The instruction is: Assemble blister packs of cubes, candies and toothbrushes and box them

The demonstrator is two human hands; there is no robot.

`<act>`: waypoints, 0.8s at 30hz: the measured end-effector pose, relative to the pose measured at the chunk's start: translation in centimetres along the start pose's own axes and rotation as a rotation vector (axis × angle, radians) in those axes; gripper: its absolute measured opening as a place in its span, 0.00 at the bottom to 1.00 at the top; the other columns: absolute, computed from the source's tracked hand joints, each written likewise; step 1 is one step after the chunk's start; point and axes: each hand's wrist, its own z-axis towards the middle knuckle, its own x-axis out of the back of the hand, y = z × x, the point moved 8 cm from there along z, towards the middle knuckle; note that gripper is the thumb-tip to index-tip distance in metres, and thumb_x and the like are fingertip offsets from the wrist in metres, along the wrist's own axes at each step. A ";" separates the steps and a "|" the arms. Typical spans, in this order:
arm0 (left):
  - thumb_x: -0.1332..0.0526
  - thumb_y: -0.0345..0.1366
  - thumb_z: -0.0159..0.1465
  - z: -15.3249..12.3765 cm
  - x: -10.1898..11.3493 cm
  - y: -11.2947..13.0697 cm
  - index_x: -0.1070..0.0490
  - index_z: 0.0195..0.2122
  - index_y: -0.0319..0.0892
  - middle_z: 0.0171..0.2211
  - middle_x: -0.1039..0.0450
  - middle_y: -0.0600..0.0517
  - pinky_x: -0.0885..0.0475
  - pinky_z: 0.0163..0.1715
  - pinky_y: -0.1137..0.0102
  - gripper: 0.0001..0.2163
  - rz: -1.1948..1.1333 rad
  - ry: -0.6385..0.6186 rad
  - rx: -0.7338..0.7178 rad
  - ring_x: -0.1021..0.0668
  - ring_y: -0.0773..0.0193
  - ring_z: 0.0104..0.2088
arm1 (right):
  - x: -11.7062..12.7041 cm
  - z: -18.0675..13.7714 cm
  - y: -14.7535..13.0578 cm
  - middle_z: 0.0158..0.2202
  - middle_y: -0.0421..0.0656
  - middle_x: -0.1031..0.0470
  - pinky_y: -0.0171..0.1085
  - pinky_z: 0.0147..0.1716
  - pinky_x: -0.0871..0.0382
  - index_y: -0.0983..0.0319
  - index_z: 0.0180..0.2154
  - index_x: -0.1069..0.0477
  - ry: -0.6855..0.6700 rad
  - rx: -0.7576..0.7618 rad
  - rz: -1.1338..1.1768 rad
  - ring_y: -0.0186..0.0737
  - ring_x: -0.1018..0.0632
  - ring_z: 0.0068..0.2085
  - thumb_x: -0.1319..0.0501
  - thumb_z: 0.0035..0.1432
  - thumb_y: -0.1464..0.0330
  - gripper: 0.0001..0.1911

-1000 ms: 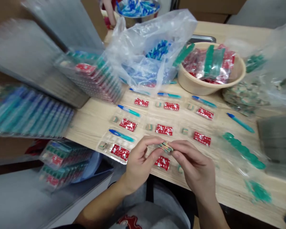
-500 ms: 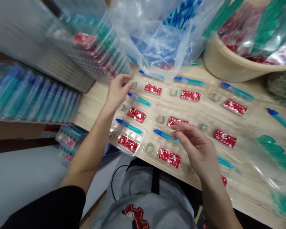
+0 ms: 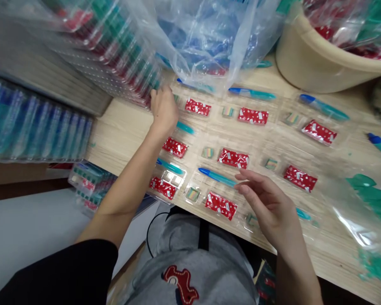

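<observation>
My left hand [image 3: 165,108] reaches to the upper left, beside the lower end of a row of stacked clear packs [image 3: 123,55] with green and red contents. Its fingers curl down and away, so I cannot see what they touch. My right hand [image 3: 268,203] hovers over the clear plastic trays, loosely curled, thumb and fingers slightly apart with nothing visible between them. Close to its fingertips lies a blue pen [image 3: 217,176]. Red dotted packets [image 3: 233,158] and small striped blocks [image 3: 193,194] sit in the trays. One striped block [image 3: 177,98] is partly behind my left hand.
A clear bag [image 3: 203,46] of blue items stands at the back. Right of it is a cream tub [image 3: 301,59] with red and green packages. Upright packs of blue pens [image 3: 34,123] stand at left. Green pieces [image 3: 368,190] in clear plastic lie at right.
My left hand has moved from beside a striped block towards the stacked packs, turning its back upward. My right hand has shifted slightly right and down. The view has moved a little.
</observation>
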 end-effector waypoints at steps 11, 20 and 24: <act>0.51 0.29 0.67 -1.7 0.0 4.5 0.31 0.44 0.44 0.55 0.34 0.41 0.43 0.62 0.52 0.11 0.338 -0.173 0.167 0.34 0.47 0.61 | -0.2 -1.1 1.2 0.46 0.44 0.23 0.30 0.28 0.28 0.56 0.49 0.28 -0.044 -0.032 -0.051 0.35 0.21 0.41 0.41 0.63 0.60 0.14; 0.46 0.32 0.65 -2.8 1.2 6.3 0.28 0.36 0.45 0.48 0.30 0.43 0.38 0.60 0.53 0.07 0.393 -0.215 0.078 0.29 0.47 0.55 | 0.1 -1.9 1.2 0.45 0.43 0.23 0.33 0.39 0.25 0.58 0.48 0.27 -0.020 0.022 -0.112 0.34 0.21 0.41 0.42 0.64 0.62 0.12; 0.45 0.32 0.63 -2.8 1.4 7.0 0.30 0.35 0.45 0.45 0.28 0.42 0.38 0.58 0.49 0.05 0.428 -0.214 0.089 0.29 0.46 0.55 | 0.0 -2.7 0.9 0.43 0.44 0.23 0.35 0.42 0.25 0.59 0.47 0.27 -0.013 0.056 -0.109 0.35 0.21 0.40 0.43 0.64 0.63 0.13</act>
